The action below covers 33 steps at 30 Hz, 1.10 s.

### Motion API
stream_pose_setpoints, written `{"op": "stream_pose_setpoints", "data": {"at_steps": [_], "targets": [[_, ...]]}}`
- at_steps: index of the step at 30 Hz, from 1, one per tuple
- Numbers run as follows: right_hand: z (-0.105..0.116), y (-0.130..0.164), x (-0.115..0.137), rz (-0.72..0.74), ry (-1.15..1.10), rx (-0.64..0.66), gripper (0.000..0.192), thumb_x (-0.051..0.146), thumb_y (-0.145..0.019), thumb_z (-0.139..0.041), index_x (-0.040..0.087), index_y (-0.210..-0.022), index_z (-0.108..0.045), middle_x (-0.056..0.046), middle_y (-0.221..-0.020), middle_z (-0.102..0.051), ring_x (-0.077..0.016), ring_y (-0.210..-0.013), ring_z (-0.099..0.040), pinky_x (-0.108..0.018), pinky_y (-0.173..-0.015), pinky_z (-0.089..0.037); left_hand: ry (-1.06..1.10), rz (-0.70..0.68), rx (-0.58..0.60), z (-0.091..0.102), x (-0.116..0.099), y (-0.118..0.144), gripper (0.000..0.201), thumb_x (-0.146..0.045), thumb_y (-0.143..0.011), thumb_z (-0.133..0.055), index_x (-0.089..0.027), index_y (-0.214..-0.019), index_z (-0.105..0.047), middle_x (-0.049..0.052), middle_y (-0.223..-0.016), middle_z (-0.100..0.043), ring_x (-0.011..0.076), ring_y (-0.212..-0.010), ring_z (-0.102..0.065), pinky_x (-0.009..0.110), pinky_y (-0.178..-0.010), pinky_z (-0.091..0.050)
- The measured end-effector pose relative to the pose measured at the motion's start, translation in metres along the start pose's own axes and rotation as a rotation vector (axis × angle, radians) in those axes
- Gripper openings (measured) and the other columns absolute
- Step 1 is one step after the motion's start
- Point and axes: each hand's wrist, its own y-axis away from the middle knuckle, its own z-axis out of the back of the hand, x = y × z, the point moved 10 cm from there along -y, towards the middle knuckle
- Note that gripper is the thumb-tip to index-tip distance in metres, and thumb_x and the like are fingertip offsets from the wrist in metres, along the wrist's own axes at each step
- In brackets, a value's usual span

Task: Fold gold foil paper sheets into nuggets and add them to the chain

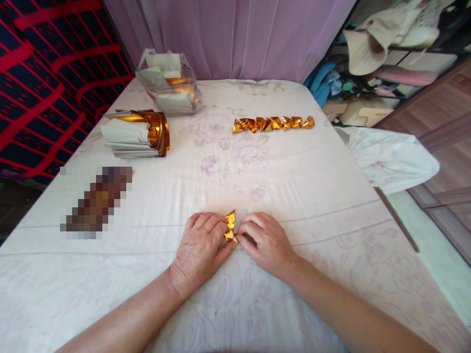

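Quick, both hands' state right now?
Left hand: closed, holding the gold foil paper at its left side.
Right hand: closed, pinching the same paper from the right.

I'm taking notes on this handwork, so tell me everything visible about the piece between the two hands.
The small piece looks like foil-faced paper: shiny, creased gold on its left part, plain whitish on its right. The gold part narrows to a point at the far end. It sits at or just above the flowered cloth, held by the left hand and right hand, which hide some edges.
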Motion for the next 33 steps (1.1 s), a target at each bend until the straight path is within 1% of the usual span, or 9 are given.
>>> {"op": "stream_pose_setpoints", "data": {"at_steps": [10, 17, 21, 27, 33], "targets": [[0.0008, 0.0001, -0.0017, -0.017, -0.017, -0.005, 0.008, 0.016, -0.085, -0.061, 0.020, -0.079, -0.060, -0.003, -0.084, -0.062, -0.0182, -0.078, -0.055, -0.032, -0.072, -0.041, 0.003, 0.014, -0.005, -0.0009, 0.0000, -0.0007, 0.013, -0.025, -0.083, -0.068, -0.019, -0.093, -0.062, 0.005, -0.101, -0.069, 0.0248, -0.099, -0.061, 0.044, -0.091, -0.043], [0.0005, -0.0002, -0.0001, -0.014, -0.014, 0.025, 0.007, 0.017, -0.086, -0.060, 0.020, -0.080, -0.060, -0.004, -0.086, -0.062, -0.0191, -0.080, -0.056, -0.034, -0.073, -0.043, -0.005, 0.025, 0.010, -0.0018, 0.0002, -0.0009, 0.015, -0.027, -0.083, -0.067, -0.019, -0.094, -0.062, 0.006, -0.101, -0.068, 0.0260, -0.100, -0.060, 0.046, -0.091, -0.043], [0.0001, -0.0005, -0.0017, -0.036, -0.022, 0.036, 0.004, 0.019, -0.084, -0.062, 0.021, -0.083, -0.059, -0.004, -0.087, -0.062, -0.0197, -0.081, -0.057, -0.034, -0.073, -0.043, -0.004, 0.028, 0.005, -0.0017, 0.0007, -0.0011, 0.014, -0.029, -0.084, -0.067, -0.019, -0.093, -0.062, 0.006, -0.101, -0.068, 0.0256, -0.099, -0.060, 0.045, -0.092, -0.043], [-0.0010, -0.0012, -0.0043, -0.046, -0.061, 0.050, 0.008, 0.013, -0.082, -0.064, 0.019, -0.084, -0.059, -0.004, -0.088, -0.061, -0.0203, -0.083, -0.057, -0.035, -0.075, -0.043, 0.004, 0.028, 0.012, -0.0018, 0.0007, -0.0009, 0.016, -0.025, -0.081, -0.070, -0.018, -0.093, -0.061, 0.006, -0.102, -0.068, 0.0264, -0.101, -0.060, 0.046, -0.092, -0.042], [0.0014, -0.0017, -0.0085, -0.013, -0.152, 0.050, 0.013, 0.009, -0.087, -0.055, 0.020, -0.082, -0.057, -0.003, -0.085, -0.061, -0.0180, -0.082, -0.057, -0.032, -0.075, -0.044, -0.002, 0.027, 0.012, -0.0023, 0.0006, -0.0008, 0.014, -0.026, -0.082, -0.069, -0.020, -0.091, -0.060, 0.006, -0.103, -0.068, 0.0259, -0.100, -0.060, 0.045, -0.091, -0.043]]}}
